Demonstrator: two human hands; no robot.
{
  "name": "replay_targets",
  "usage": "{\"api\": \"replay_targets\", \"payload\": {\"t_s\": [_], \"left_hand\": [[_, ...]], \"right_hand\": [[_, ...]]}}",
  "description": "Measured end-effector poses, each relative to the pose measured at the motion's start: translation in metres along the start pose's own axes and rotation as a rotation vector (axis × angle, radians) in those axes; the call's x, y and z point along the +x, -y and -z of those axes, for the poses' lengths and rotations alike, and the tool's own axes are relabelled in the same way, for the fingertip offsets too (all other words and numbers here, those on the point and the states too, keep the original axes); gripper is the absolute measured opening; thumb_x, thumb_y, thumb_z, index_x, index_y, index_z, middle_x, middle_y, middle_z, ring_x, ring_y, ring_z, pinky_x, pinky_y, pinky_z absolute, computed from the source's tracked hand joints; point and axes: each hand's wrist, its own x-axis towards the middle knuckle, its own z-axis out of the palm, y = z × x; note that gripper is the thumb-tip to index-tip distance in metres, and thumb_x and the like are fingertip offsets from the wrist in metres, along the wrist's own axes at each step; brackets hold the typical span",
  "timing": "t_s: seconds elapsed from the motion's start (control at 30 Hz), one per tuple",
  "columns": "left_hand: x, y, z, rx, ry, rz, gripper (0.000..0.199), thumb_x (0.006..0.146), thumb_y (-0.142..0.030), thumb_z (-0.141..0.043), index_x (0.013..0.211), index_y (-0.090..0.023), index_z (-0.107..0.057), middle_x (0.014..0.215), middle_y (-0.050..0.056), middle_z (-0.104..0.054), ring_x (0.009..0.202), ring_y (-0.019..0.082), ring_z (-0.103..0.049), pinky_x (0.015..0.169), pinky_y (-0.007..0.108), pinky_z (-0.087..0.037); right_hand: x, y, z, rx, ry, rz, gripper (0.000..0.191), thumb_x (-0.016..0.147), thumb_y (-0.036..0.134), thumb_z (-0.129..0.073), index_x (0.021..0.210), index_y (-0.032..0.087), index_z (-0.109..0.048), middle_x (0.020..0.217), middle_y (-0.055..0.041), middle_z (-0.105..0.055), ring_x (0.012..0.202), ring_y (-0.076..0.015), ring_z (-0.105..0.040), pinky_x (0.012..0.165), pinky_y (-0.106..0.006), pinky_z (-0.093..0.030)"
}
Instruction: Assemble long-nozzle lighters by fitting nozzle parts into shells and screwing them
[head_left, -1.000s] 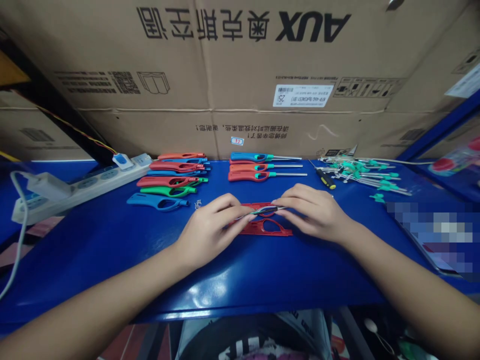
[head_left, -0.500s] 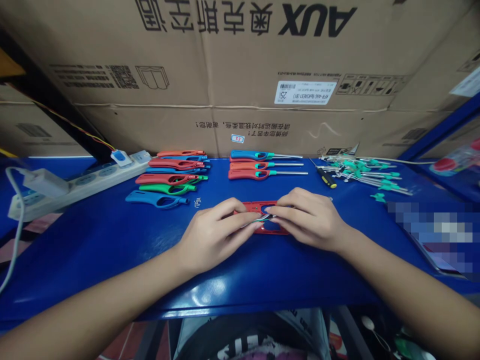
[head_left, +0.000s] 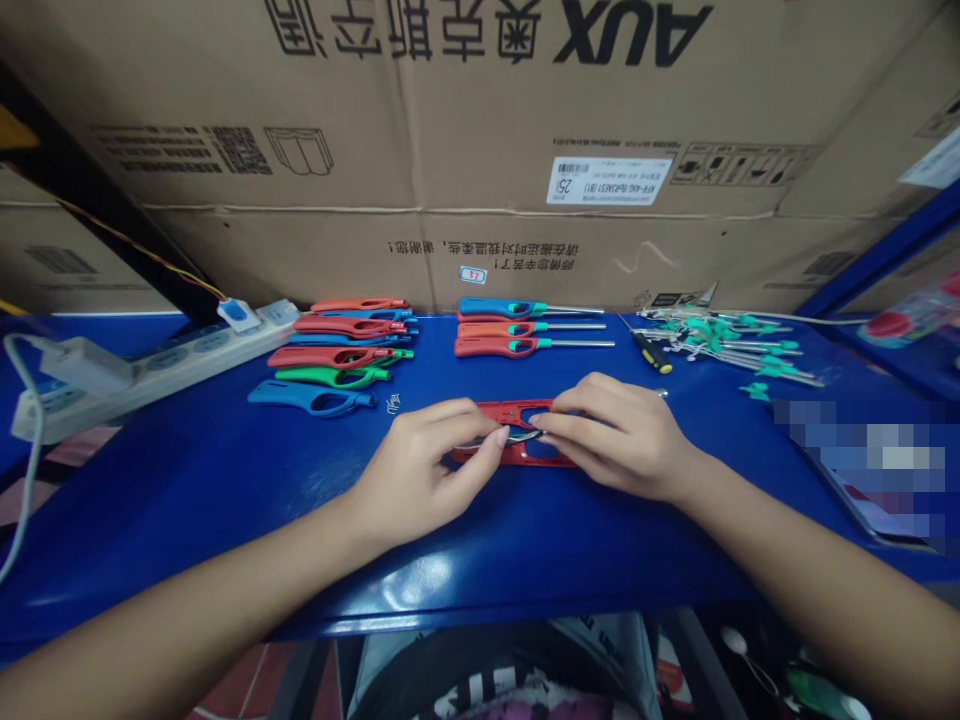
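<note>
Two red shell halves (head_left: 491, 411): lying on the blue table (head_left: 420, 600), one behind the other, partly under the fingers.
Thin wires (head_left: 520, 438): bunched up over the shells.
Right hand (head_left: 626, 440): fingertips pinching the wires.
Left hand (head_left: 427, 465): thumb right by them, can't tell if it's gripping.
Wire step: sorting or positioning, I'd guess.
Next pinch: needs light, steady fingers imo.

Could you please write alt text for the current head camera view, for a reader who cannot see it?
A person's left hand and right hand meet at thin wires above two red shells on a blue table. Beyond lie coloured handles, three lighters with metal tubes, a screwdriver and a pile of metal rods with green parts, before cardboard.
</note>
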Motion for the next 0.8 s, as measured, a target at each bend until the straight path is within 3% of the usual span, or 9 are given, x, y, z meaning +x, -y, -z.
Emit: {"api": "replay_targets", "payload": {"t_s": [0.33, 0.6, 0.8], "left_hand": [[-0.005, 0.001, -0.011, -0.005, 0.101, 0.019, 0.017, 0.099, -0.018, -0.056, 0.094, -0.012, -0.072, 0.080, 0.003, -0.068, 0.073, 0.011, -0.062, 0.071, 0.021, -0.046], [-0.002, 0.001, -0.014, -0.120, 0.157, 0.212, 0.031, 0.102, -0.028, -0.052, 0.078, -0.015, -0.066, 0.070, -0.002, -0.061, 0.065, 0.010, -0.055, 0.064, 0.022, -0.041], [0.000, 0.002, -0.016, -0.144, 0.210, 0.278, 0.039, 0.104, -0.030, -0.047, 0.069, -0.016, -0.058, 0.065, -0.003, -0.055, 0.061, 0.010, -0.051, 0.062, 0.023, -0.039]], "right_hand": [[0.002, 0.012, -0.008, 0.134, 0.087, -0.022, 0.012, 0.095, 0.020, -0.061, 0.102, 0.011, -0.066, 0.090, -0.0103, -0.069, 0.080, -0.0189, -0.059, 0.068, -0.032, -0.051], [-0.002, 0.013, -0.012, 0.248, 0.174, -0.079, 0.015, 0.097, 0.017, -0.055, 0.102, 0.009, -0.066, 0.096, -0.0128, -0.068, 0.087, -0.0201, -0.060, 0.075, -0.032, -0.054], [-0.001, 0.013, -0.013, 0.121, 0.226, -0.048, 0.021, 0.101, 0.024, -0.050, 0.100, 0.011, -0.067, 0.093, -0.0101, -0.071, 0.078, -0.0179, -0.065, 0.063, -0.029, -0.051]]}}
